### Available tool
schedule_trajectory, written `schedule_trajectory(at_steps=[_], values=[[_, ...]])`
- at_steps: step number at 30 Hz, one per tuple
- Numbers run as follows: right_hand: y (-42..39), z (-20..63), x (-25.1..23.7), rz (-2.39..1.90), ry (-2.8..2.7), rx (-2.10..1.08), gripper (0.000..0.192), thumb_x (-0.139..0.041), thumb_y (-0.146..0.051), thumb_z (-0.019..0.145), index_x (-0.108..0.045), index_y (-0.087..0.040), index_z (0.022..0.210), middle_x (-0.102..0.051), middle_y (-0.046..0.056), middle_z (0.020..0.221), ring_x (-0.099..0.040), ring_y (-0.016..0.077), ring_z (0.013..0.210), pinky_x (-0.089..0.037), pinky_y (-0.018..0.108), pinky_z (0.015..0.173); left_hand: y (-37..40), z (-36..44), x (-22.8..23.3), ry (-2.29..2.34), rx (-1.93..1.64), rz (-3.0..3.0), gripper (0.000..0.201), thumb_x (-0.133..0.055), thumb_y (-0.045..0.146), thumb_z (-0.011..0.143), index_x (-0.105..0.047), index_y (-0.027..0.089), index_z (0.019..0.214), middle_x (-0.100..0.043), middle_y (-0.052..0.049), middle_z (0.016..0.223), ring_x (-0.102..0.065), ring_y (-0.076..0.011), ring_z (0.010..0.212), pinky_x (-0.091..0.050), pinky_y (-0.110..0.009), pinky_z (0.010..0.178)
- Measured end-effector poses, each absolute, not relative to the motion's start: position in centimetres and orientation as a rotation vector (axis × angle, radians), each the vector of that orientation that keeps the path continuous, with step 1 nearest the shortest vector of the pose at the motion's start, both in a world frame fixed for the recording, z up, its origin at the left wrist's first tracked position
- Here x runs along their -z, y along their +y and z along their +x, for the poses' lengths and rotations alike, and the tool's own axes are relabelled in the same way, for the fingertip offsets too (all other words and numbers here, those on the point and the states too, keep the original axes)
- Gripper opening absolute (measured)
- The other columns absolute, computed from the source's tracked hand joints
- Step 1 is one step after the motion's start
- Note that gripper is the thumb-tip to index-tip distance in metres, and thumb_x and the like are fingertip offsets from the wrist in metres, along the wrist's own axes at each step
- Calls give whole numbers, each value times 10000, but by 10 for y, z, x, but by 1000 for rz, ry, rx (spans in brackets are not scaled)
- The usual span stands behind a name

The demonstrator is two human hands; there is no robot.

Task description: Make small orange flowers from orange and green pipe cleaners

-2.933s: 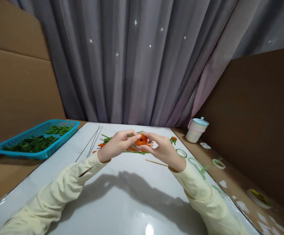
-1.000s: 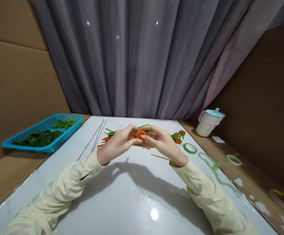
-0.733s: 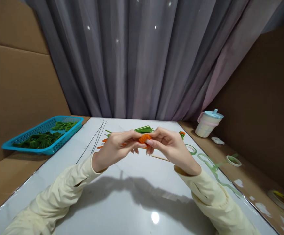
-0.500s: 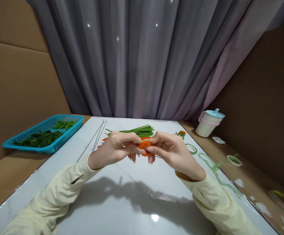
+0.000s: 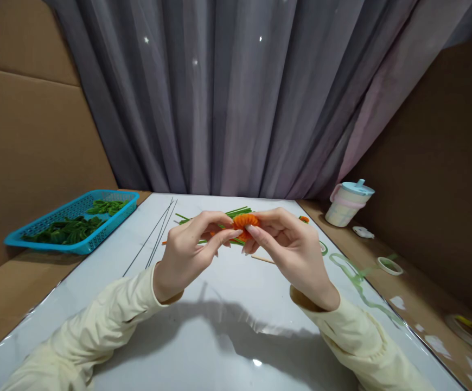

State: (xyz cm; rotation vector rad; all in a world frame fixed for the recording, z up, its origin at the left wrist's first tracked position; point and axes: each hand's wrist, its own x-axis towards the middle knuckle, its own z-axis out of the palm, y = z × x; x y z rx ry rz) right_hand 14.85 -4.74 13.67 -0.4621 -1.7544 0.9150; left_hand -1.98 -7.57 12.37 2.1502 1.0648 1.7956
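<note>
Left hand [image 5: 189,251] and right hand [image 5: 287,247] pinch a part-formed orange flower [image 5: 244,221] above the bench [image 5: 219,336], green stems [image 5: 236,213] lying unused behind

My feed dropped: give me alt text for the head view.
Both hands, left hand and right hand, pinch a small orange flower above a white table. Green stems lie behind; a blue basket of green leaves sits far left.
</note>
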Motion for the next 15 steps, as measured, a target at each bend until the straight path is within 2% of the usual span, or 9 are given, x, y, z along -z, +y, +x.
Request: schedule_trajectory(at_steps=[2, 4, 8, 11, 15], values=[[-47, 145, -135, -442, -1723, -964, 230, -568, -237, 870, -549, -194, 1095, -668, 7, 776, -637, 125, 565, -579, 286, 555, -78, -17, -124, 1077, -1799, 2080, 145, -663, 163, 797, -573, 175, 910, -642, 8, 817, -640, -85, 623, -551, -153, 539], [-47, 142, -134, -436, -1716, -996, 269, -541, -249, 886, -528, -217, 1153, -664, 1, 787, -634, 118, 562, -581, 278, 553, -78, -14, -124, 1086, -1801, 2015, 219, -680, 186, 782, -556, 179, 962, -638, -2, 853, -647, -105, 688, -567, -173, 576], [-45, 140, -130, -443, -1737, -964, 178, -528, -240, 888, -567, -211, 1059, -664, 19, 882, -631, 105, 580, -569, 255, 552, -77, -11, -123, 1128, -1810, 1983, 248, -648, 179, 804, -524, 174, 1019, -616, -14, 890, -637, -112, 766, -575, -191, 646], [-42, 141, -128, -475, -1803, -881, 164, -525, -218, 889, -563, -223, 1048, -655, 21, 936, -650, 118, 680, -563, 233, 566, -76, -11, -122, 1144, -1802, 2030, 204, -615, 155, 820, -536, 161, 1009, -614, -24, 901, -629, -113, 794, -577, -205, 696], [-39, 141, -126, -534, -1868, -576, 161, -523, -163, 881, -587, -213, 1021, -616, 48, 983, -637, 151, 857, -568, 243, 656, -74, -12, -120, 1164, -1802, 2087, 200, -605, 134, 816, -542, 153, 1004, -609, -29, 911, -621, -110, 794, -577, -208, 713]])
